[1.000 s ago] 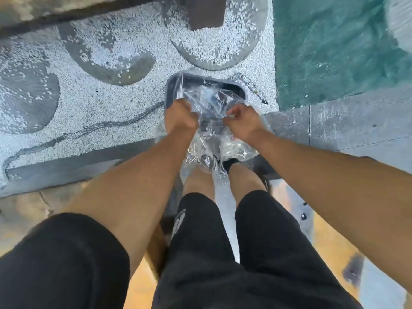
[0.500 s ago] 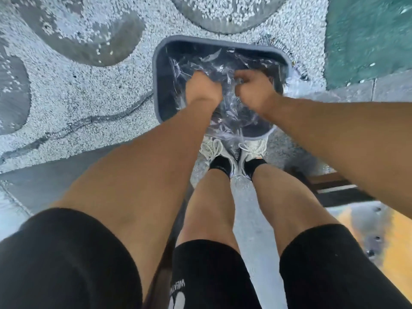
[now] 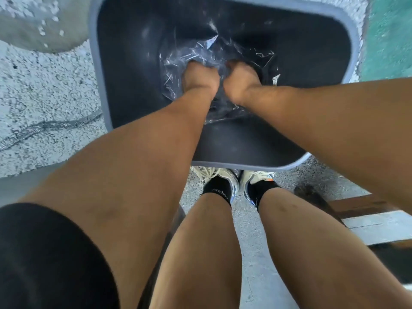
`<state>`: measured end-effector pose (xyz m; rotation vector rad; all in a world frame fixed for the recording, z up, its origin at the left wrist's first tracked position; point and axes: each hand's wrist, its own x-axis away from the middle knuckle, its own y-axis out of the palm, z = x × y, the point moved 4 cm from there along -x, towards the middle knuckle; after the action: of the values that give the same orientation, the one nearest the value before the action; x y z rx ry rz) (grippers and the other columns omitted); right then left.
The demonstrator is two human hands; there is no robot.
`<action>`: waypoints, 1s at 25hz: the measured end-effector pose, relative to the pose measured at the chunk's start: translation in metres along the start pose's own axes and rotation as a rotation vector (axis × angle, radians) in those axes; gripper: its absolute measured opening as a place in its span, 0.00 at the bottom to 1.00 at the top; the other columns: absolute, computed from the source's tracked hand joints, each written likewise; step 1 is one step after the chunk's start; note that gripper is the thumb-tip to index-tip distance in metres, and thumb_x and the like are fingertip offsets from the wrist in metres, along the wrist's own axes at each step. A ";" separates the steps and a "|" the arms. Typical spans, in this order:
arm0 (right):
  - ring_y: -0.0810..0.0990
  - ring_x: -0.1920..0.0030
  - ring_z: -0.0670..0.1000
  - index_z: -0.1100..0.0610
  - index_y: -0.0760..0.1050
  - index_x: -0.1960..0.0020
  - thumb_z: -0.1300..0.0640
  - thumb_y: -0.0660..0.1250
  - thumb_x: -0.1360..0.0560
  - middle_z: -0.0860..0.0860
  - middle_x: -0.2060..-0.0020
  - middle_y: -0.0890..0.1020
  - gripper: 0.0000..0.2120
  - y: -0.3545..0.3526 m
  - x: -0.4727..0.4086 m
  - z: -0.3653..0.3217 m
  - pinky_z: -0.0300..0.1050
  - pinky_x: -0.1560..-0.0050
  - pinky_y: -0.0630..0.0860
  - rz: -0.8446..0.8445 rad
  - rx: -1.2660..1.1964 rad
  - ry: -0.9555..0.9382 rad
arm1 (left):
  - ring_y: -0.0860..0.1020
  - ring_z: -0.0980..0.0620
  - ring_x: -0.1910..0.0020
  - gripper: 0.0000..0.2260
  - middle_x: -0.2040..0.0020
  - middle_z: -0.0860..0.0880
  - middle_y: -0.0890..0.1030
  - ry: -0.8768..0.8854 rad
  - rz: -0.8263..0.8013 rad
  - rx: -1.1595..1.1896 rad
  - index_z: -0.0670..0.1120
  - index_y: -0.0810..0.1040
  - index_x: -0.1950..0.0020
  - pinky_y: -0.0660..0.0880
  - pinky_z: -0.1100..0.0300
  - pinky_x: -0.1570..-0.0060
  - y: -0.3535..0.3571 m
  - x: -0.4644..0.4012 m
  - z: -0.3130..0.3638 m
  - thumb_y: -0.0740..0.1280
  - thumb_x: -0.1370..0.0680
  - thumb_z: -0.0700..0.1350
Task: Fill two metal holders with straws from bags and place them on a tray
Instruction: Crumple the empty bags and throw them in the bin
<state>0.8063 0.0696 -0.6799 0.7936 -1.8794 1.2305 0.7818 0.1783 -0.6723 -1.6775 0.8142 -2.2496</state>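
A crumpled clear plastic bag (image 3: pixel 214 52) sits deep inside a dark bin with a grey rim (image 3: pixel 100 90) on the floor. My left hand (image 3: pixel 198 78) and my right hand (image 3: pixel 242 82) are both down in the bin, side by side, each closed on the bag's plastic. The fingers are buried in the plastic and hidden. No straws, metal holders or tray are in view.
The bin stands on speckled grey pavement (image 3: pixel 44 97). My two feet in white sneakers (image 3: pixel 227 177) are right at its near edge. A green painted surface (image 3: pixel 390 36) lies at the upper right, and wooden planks (image 3: pixel 367 210) at the right.
My view has dropped closer to the bin, which now fills the top of the frame. Both hands have pushed the plastic bag from above the rim down into the bin.
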 end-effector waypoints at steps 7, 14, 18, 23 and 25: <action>0.78 0.35 0.59 0.62 0.75 0.32 0.65 0.58 0.21 0.60 0.36 0.80 0.19 -0.024 0.029 -0.014 0.45 0.38 0.74 0.081 0.066 -0.004 | 0.81 0.47 0.46 0.11 0.45 0.46 0.85 -0.003 0.232 0.122 0.46 0.83 0.44 0.75 0.61 0.50 -0.040 0.033 0.009 0.63 0.21 0.41; 0.82 0.44 0.59 0.65 0.80 0.41 0.67 0.60 0.22 0.62 0.43 0.83 0.14 -0.077 0.092 -0.030 0.43 0.49 0.76 0.144 0.120 0.032 | 0.83 0.41 0.46 0.14 0.48 0.42 0.87 0.176 0.182 0.037 0.46 0.86 0.47 0.79 0.56 0.45 -0.093 0.093 0.031 0.61 0.22 0.39; 0.82 0.45 0.63 0.65 0.76 0.39 0.71 0.63 0.26 0.63 0.43 0.80 0.16 -0.080 0.133 -0.051 0.50 0.47 0.78 -0.044 0.352 -0.209 | 0.83 0.40 0.49 0.13 0.50 0.42 0.85 0.412 0.097 -0.208 0.44 0.84 0.48 0.80 0.50 0.48 -0.112 0.127 0.041 0.60 0.23 0.38; 0.81 0.46 0.62 0.61 0.77 0.40 0.68 0.65 0.25 0.61 0.46 0.81 0.14 -0.085 0.163 -0.071 0.53 0.48 0.78 0.002 0.418 -0.264 | 0.74 0.41 0.38 0.11 0.40 0.43 0.80 0.580 0.242 -0.630 0.43 0.81 0.42 0.70 0.47 0.39 -0.134 0.163 0.039 0.64 0.22 0.40; 0.80 0.46 0.62 0.61 0.76 0.38 0.62 0.65 0.22 0.60 0.45 0.80 0.13 -0.090 0.179 -0.071 0.53 0.47 0.79 0.009 0.389 -0.244 | 0.73 0.40 0.35 0.13 0.36 0.42 0.77 0.479 0.231 -0.609 0.42 0.79 0.38 0.71 0.46 0.37 -0.144 0.175 0.028 0.65 0.22 0.42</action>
<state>0.8006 0.0874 -0.4683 1.1885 -1.8548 1.5911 0.7728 0.2039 -0.4457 -1.1259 1.8493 -2.4046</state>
